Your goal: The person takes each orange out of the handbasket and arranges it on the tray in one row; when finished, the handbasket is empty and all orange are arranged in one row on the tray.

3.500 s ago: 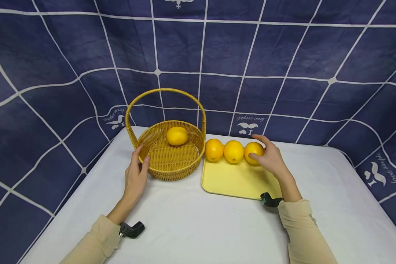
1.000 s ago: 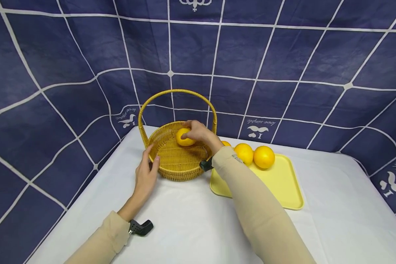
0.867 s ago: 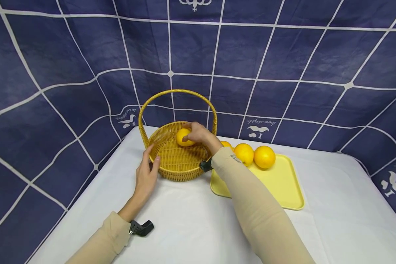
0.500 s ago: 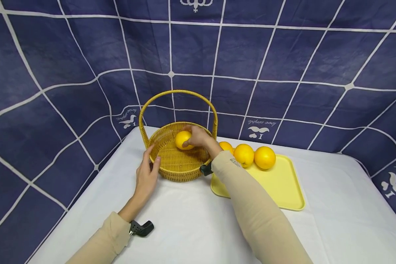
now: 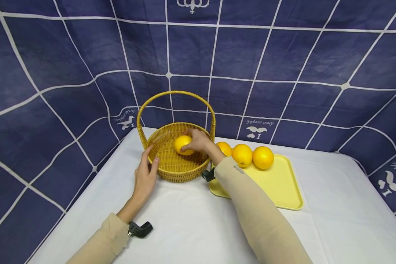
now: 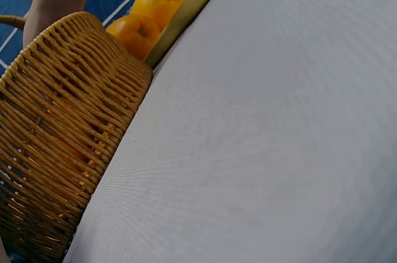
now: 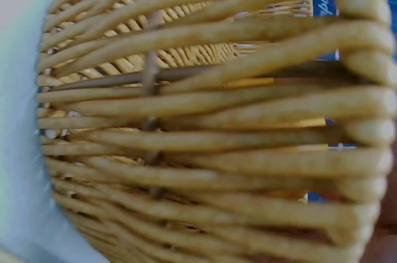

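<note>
In the head view, my right hand [image 5: 200, 140] reaches over the right rim of the wicker basket [image 5: 178, 176] and grips a lemon [image 5: 182, 144], thumb on its near side and fingers behind. The lemon is inside the basket, toward the back right. My left hand [image 5: 144, 180] rests against the basket's left front, its fingers along the outer wall and its thumb at the front rim. Woven cane fills the right wrist view, where the basket wall [image 7: 217, 126] hides most of the right hand. The left wrist view shows the basket side [image 6: 68, 126].
A yellow tray [image 5: 280, 187] lies right of the basket on the white cloth [image 5: 191, 223]. Along its back edge sit three oranges [image 5: 263, 157], the leftmost partly behind my right forearm. The basket's tall handle [image 5: 176, 91] arches overhead. A blue checked curtain [image 5: 277, 62] hangs behind.
My right hand has left the rightmost orange on the tray, gone left into the basket and taken hold of the lemon. Over the last second both have shifted slightly toward me. My left hand stays put.
</note>
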A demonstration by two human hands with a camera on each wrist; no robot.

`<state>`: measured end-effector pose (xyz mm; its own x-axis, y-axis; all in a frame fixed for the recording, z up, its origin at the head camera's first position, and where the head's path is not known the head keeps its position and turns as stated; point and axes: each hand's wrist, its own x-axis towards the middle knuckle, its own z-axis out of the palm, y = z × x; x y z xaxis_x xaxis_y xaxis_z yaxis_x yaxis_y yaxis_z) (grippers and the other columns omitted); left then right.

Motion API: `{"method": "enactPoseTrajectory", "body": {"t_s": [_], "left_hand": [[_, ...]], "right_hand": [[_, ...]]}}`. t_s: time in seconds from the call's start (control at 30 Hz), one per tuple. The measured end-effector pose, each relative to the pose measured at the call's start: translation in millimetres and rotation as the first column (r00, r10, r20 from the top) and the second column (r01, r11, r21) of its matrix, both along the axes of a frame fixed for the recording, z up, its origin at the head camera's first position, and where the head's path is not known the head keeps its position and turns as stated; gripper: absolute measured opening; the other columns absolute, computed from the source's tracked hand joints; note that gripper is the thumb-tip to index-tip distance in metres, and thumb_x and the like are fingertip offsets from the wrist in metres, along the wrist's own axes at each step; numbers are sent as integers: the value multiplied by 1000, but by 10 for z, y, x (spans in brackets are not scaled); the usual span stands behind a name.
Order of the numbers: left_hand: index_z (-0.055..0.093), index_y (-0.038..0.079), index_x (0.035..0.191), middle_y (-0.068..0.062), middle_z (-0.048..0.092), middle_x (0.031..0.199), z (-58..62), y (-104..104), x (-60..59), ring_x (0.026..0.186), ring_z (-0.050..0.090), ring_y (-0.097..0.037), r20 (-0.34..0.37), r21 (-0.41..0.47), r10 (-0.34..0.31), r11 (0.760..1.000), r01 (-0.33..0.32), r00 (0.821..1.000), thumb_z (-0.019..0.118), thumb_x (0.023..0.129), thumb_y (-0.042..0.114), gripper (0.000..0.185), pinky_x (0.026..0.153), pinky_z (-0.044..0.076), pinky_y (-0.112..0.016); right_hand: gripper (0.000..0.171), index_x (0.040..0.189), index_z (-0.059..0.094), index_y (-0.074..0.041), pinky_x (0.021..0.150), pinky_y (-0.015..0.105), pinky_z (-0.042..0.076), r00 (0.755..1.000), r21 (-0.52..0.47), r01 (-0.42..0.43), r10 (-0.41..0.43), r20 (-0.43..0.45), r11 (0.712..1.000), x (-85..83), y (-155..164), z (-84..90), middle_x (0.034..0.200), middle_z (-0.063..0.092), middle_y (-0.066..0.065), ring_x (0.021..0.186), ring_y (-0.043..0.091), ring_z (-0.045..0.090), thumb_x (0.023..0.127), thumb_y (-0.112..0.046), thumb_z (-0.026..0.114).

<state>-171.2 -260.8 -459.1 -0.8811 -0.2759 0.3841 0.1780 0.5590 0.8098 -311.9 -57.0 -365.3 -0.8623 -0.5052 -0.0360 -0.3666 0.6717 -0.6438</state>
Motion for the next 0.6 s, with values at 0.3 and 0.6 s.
{"method": "enactPoseTrajectory", "body": {"t_s": [0.3, 0.6], "left_hand": [[36, 25, 164, -7, 37, 170, -1, 1, 22, 154, 39, -34, 9, -3, 2, 1000, -2, 1000, 49, 112, 38, 55, 125, 33, -56], [35, 25, 165, -9, 37, 170, -1, -4, 21, 155, 38, -35, 9, -7, -2, 1000, 2, 1000, 48, 112, 38, 55, 126, 33, -56]], "right_hand": [[76, 145, 61, -8, 102, 43, 51, 995, -79, 40, -47, -93, 996, 152, 163, 96, 136, 67, 11, 122, 31, 59, 82, -40, 88], [70, 142, 62, -12, 89, 38, 58, 993, -190, 57, -75, -90, 980, 348, 356, 147, 125, 70, 9, 108, 25, 66, 83, -43, 86]]}}
